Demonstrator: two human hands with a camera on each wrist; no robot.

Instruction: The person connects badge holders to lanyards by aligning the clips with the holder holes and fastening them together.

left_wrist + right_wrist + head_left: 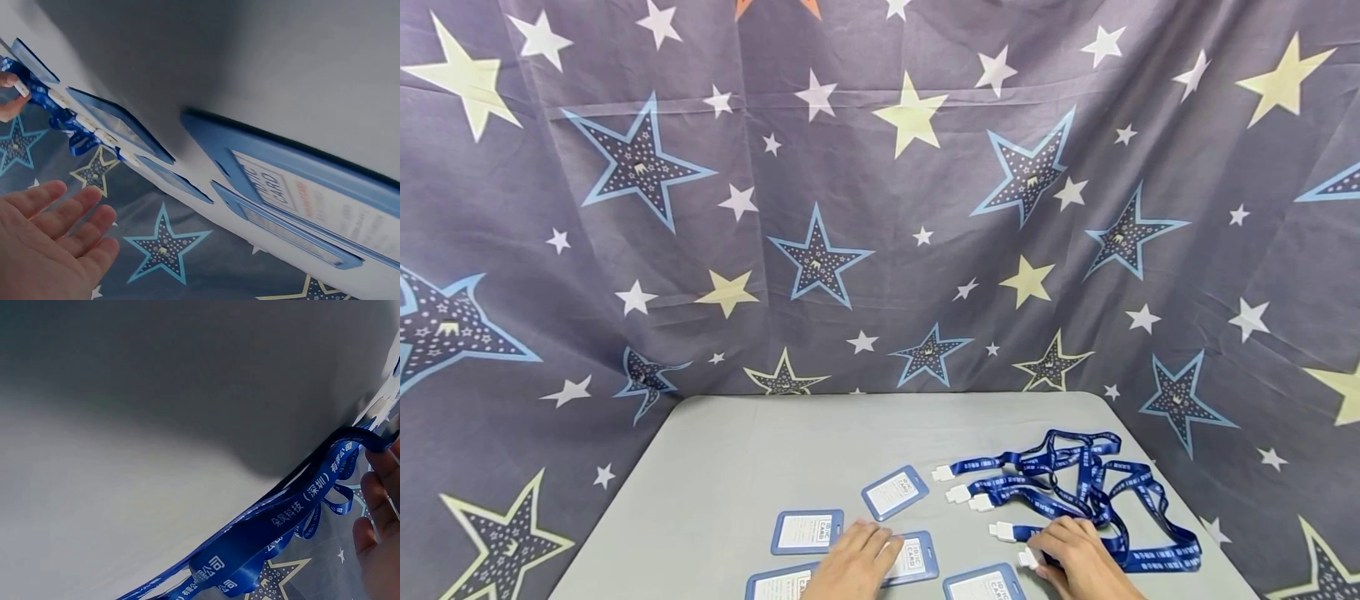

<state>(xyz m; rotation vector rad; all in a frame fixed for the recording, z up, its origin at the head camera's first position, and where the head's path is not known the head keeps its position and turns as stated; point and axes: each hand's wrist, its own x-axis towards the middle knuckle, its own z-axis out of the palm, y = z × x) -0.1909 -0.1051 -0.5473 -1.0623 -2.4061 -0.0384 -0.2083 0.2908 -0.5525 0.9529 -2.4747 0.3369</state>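
Observation:
My right hand (pixel 1078 562) pinches the white plastic clip (pixel 1028 558) of a blue lanyard at the front right of the table. In the right wrist view, that lanyard's printed strap (pixel 300 503) runs away from my fingers. My left hand (pixel 853 567) is over the blue-framed ID card holders, partly hiding one card holder (pixel 917 557). Its fingers look relaxed and hold nothing in the left wrist view, apart from the nearest card holder (pixel 300 181). Other card holders lie around it: one at left (pixel 807 532), one farther back (pixel 895 492), one near the right hand (pixel 985 583).
Several more blue lanyards (pixel 1086 467) lie tangled on the right side of the grey table (pixel 737 450), their white clips (pixel 958 493) pointing left. Another card holder (pixel 778 583) is cut off at the bottom. A star-patterned curtain (pixel 850 167) hangs behind the table.

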